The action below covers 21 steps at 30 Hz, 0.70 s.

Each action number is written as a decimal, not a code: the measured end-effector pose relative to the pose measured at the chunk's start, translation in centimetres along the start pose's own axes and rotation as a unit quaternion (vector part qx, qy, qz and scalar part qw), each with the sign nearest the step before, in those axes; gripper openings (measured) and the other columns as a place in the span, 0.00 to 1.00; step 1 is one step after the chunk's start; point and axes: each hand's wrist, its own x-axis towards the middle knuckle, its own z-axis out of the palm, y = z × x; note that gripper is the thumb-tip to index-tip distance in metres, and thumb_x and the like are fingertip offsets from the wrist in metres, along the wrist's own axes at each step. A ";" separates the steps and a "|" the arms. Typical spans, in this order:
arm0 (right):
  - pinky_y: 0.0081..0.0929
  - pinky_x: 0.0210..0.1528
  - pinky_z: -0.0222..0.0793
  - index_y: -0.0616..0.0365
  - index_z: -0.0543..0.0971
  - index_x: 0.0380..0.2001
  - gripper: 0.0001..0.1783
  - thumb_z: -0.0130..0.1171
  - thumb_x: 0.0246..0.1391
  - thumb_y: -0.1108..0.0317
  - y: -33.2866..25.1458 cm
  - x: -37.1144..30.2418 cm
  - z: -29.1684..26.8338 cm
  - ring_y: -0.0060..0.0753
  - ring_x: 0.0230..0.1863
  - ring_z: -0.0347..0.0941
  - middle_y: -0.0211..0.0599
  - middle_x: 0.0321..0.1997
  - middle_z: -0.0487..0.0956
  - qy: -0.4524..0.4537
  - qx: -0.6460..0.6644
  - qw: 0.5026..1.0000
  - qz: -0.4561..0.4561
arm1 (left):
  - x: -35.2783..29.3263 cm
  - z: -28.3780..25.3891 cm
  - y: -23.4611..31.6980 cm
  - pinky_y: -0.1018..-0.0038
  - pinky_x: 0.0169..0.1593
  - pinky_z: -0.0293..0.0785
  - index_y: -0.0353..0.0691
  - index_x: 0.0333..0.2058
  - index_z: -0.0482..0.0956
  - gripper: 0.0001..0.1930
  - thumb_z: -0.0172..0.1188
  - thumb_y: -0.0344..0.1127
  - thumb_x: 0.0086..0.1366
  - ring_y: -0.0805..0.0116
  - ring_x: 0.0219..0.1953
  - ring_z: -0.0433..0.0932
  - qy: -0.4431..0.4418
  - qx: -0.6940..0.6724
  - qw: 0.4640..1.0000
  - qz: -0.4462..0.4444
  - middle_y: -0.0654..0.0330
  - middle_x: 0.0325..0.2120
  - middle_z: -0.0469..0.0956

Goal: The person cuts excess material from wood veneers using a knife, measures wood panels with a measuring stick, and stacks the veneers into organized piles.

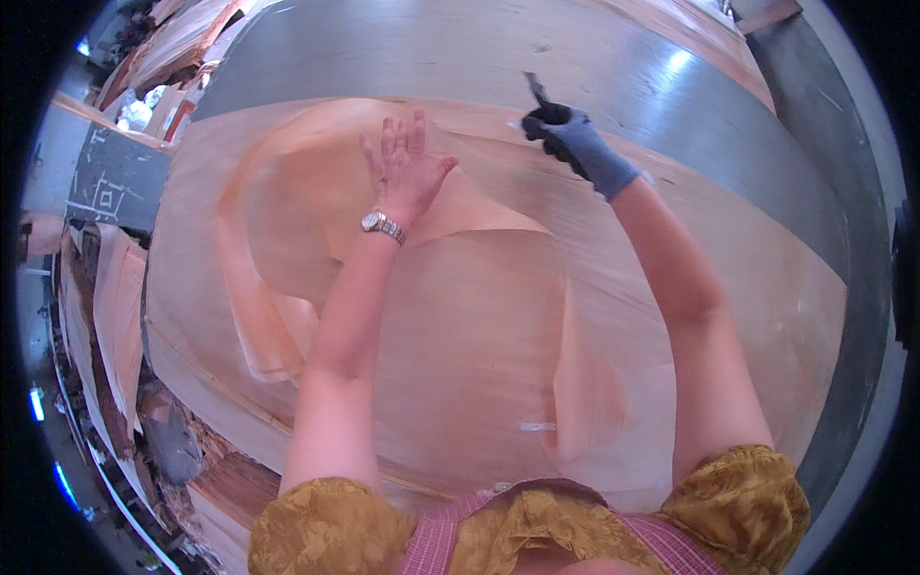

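Note:
My left hand (407,172) is bare, with its fingers spread over a loose, curled piece of thin wood veneer (321,182). A metal wristwatch (383,226) is on that wrist. To the right and slightly farther off, my right hand (580,144), in a grey and black glove, is closed round a knife (535,88), whose narrow dark blade points up and away. Beneath both hands lies a large pale veneer sheet (728,259). Another curled veneer flap (582,383) stands up nearer to me. The knife's handle is hidden in the glove.
A smooth grey metal tabletop (383,48) shows beyond the sheet. Torn veneer strips (120,326) are heaped along the left side, with a white crumpled bundle (139,113) at the far left. A small white tape strip (539,426) lies near the close flap.

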 end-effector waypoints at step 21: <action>0.26 0.26 0.68 0.61 0.80 0.24 0.18 0.69 0.41 0.55 0.3 13.3 11.3 0.27 0.21 0.72 0.33 0.21 0.78 -0.051 -0.167 0.984 0.031 | 2.7 2.0 -1.9 0.63 0.52 0.65 0.44 0.49 0.76 0.20 0.56 0.45 0.62 0.61 0.50 0.69 0.080 -0.059 0.995 -0.003 0.63 0.47 0.75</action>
